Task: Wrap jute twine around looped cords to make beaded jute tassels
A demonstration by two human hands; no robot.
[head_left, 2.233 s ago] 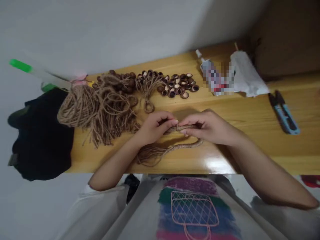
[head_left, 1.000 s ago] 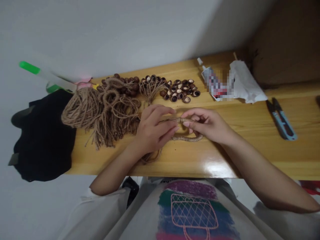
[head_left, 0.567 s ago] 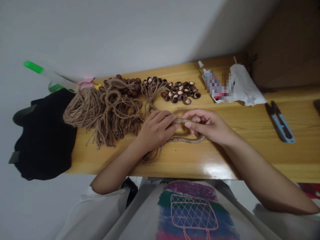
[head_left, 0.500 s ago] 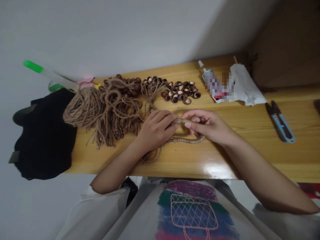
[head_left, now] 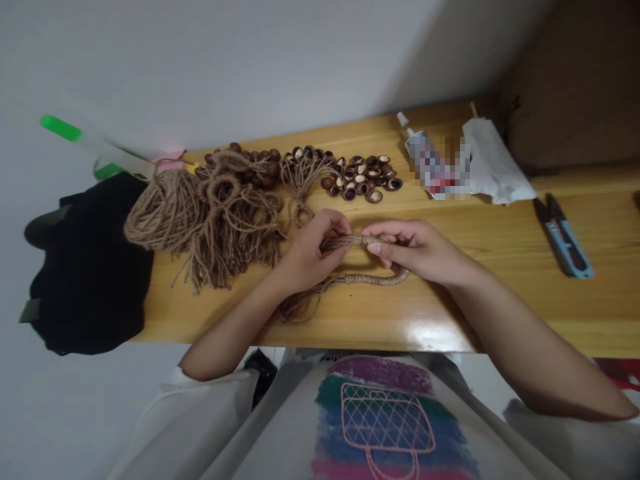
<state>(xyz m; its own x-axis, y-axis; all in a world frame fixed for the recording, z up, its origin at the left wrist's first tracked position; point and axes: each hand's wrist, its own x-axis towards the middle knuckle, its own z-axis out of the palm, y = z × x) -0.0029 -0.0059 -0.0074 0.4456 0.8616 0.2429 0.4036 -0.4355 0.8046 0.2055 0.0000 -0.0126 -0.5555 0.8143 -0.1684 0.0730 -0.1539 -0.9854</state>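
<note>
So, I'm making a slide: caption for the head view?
Left hand and right hand hold a twine cord over a wooden table, brown shells behind, blue snips at right.

Left fingers [head_left: 335, 218] now parted around cord [head_left: 353, 240]

Left hand [head_left: 314, 253] pinching the loose strands of a jute cord [head_left: 383, 280]; right hand [head_left: 419, 249] pinching its wrapped part just beside the left fingertips. Cord curves back on the near side of the fingers, frayed strands passing by the left wrist. Beyond the fingers: halved nutshells [head_left: 375, 197], tasselled loop [head_left: 302, 190]. Left of left fingers: twine bundle [head_left: 165, 212]. Beyond right fingers: tube [head_left: 424, 159]. Well right of right fingers: blue-handled snips [head_left: 559, 243].
</note>
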